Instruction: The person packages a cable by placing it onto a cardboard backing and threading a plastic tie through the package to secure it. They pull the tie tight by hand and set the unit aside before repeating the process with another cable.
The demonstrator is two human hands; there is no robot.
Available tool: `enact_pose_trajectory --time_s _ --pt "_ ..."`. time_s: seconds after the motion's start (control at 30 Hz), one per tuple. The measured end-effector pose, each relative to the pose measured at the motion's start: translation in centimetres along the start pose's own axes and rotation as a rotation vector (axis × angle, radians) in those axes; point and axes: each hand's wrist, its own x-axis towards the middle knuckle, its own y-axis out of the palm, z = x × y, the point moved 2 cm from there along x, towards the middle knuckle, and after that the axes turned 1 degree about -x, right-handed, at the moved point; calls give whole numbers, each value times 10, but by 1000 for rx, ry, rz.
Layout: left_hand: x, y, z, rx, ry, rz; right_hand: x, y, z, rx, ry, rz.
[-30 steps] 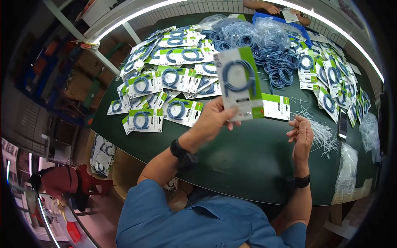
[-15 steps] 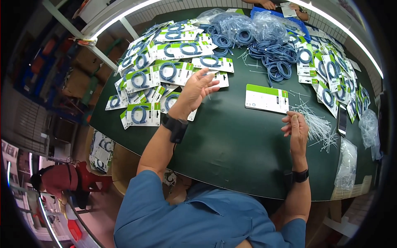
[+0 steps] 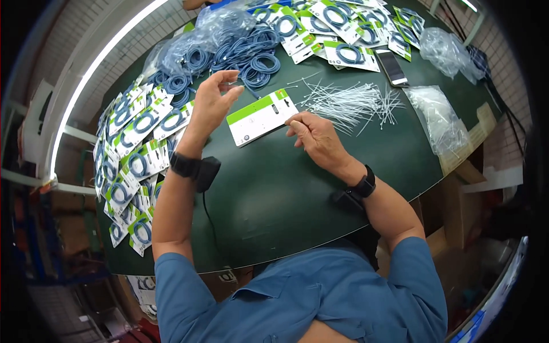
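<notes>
A flat stack of white-and-green backing cards [image 3: 258, 127] lies on the dark green table between my hands. My left hand [image 3: 214, 104] hovers just beyond its far left corner, fingers curved and thumb apart, with nothing visible in it. At the right edge of the cards is my right hand [image 3: 318, 138], thumb and forefinger pressed together; whatever they pinch, if anything, is too small to make out. Right of the cards spreads a loose pile of white cable ties [image 3: 351, 106]. Coiled blue cables [image 3: 263, 64] are heaped behind the cards.
Carded blue cables pile up on the left [image 3: 137, 163] and at the back right [image 3: 343, 26]. Clear plastic bags [image 3: 223, 26] lie by the cable heap. A phone [image 3: 392, 67] and a bag of cable ties [image 3: 437, 119] sit at the right. The table [image 3: 257, 211] has a curved front edge.
The view has swung to the right. My left hand has come from over the carded cables to near the card stack. My right hand has moved in to the stack's right edge.
</notes>
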Motion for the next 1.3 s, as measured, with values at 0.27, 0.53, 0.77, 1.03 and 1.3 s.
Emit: enact_pose_trajectory --time_s 0.27,0.53,0.77,1.03,1.3 --pt "86 63 32 845 689 41 -4 -1 -5 -81 -152 -8" --pt "134 66 59 1106 724 145 -2 -1 -8 -224 -290 -38" --pt "147 40 40 194 159 -88 -1 3 -11 -222 -280 -24" --pt "58 41 -18 -1085 -256 -82 0 -12 4 124 59 1" --pt "-69 75 -47 -1261 -276 142 2 -13 7 565 45 66"
